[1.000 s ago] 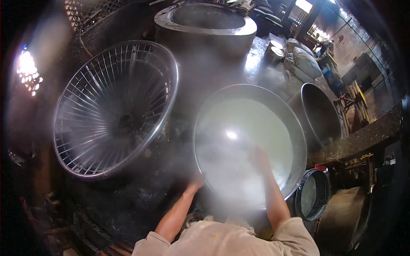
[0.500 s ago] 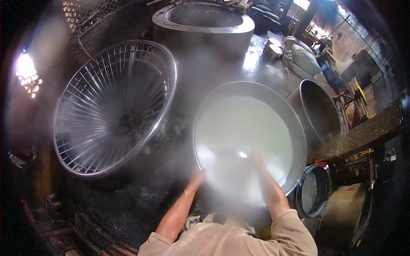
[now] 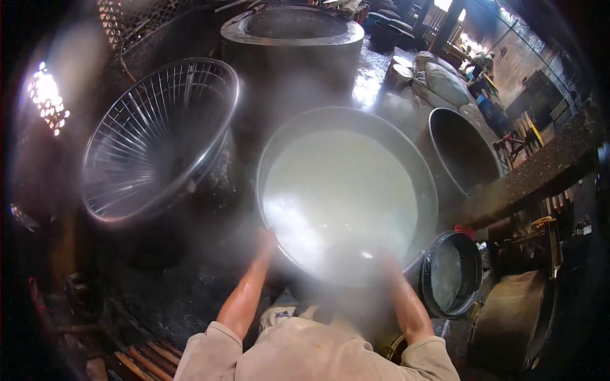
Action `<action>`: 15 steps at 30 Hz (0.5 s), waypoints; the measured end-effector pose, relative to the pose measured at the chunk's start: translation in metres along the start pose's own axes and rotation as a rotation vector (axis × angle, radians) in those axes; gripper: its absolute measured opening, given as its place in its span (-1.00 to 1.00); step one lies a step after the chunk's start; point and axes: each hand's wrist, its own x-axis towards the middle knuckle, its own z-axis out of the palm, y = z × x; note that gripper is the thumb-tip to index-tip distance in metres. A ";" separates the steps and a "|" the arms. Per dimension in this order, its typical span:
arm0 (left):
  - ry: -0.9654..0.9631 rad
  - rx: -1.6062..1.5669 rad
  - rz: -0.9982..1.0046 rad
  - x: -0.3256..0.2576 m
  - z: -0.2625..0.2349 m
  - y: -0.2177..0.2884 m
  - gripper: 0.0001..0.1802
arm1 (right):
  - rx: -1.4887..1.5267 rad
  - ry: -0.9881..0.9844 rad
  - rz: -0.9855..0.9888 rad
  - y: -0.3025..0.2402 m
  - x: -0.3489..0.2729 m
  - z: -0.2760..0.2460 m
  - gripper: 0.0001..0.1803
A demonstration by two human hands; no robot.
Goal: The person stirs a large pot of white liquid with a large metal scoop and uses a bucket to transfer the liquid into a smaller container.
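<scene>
Large round pan (image 3: pixel 346 197) of steaming pale liquid sits centre frame, directly above both hands. Left hand (image 3: pixel 267 244) rests at the pan's lower-left rim, right hand (image 3: pixel 389 261) at its lower-right rim; steam hides the fingers, so grip cannot be told. Wire basket (image 3: pixel 159 136) lies upper left, well apart

Both forearms stretched forward, left hand (image 3: pixel 265 241) visible, right hand (image 3: pixel 386 261) steam-blurred

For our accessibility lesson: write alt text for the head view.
Both hands, left hand and right hand, reach to the near rim of a steaming wide pan of milky liquid. A wire basket leans to its left.
</scene>
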 end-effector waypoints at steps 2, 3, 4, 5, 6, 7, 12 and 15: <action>0.004 0.034 0.002 -0.016 0.011 -0.020 -0.38 | -0.011 -0.017 -0.037 0.013 -0.011 -0.009 -0.72; -0.002 0.068 0.006 -0.024 0.017 -0.030 -0.30 | -0.022 -0.033 -0.065 0.017 -0.017 -0.017 -0.71; -0.003 0.064 0.001 -0.039 0.022 -0.028 -0.30 | -0.076 -0.052 -0.129 0.019 -0.027 -0.030 -0.71; -0.085 0.089 -0.040 -0.054 0.026 -0.027 -0.28 | -0.082 -0.055 -0.129 0.026 -0.030 -0.036 -0.71; -0.167 0.115 -0.076 -0.067 0.028 -0.025 -0.26 | -0.100 -0.060 -0.151 0.034 -0.034 -0.043 -0.71; -0.162 0.112 -0.080 -0.076 0.030 -0.029 -0.26 | -0.119 -0.066 -0.180 0.035 -0.039 -0.053 -0.71; -0.131 0.014 -0.065 -0.096 0.044 -0.021 -0.23 | -0.141 -0.033 -0.236 0.073 -0.040 -0.072 -0.69; -0.093 0.030 0.001 -0.089 0.039 -0.032 -0.32 | -0.275 -0.128 -0.259 0.064 -0.048 -0.101 -0.69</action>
